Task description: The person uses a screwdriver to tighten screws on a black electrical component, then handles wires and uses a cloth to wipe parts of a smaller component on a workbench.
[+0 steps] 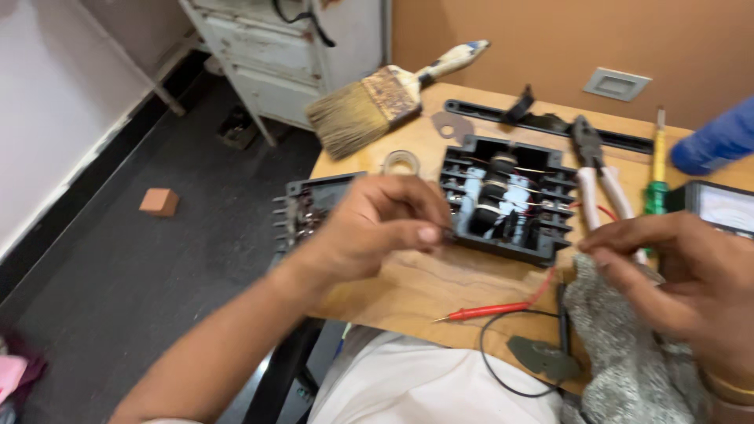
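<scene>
housing [510, 200] mid-table [424, 286], brush [377, 98] behind-left, pliers [601, 177] right

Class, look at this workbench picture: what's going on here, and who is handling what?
A person sits at a wooden table. The left hand pinches something small beside an open black electrical unit; what it grips is blurred. The right hand rests over a grey cloth. Pliers, a green screwdriver, a paintbrush and a red probe lie around.

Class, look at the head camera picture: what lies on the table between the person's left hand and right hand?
In the head view, the open black box with wires inside lies between the left hand and right hand, with bare wooden table in front of it.
</scene>
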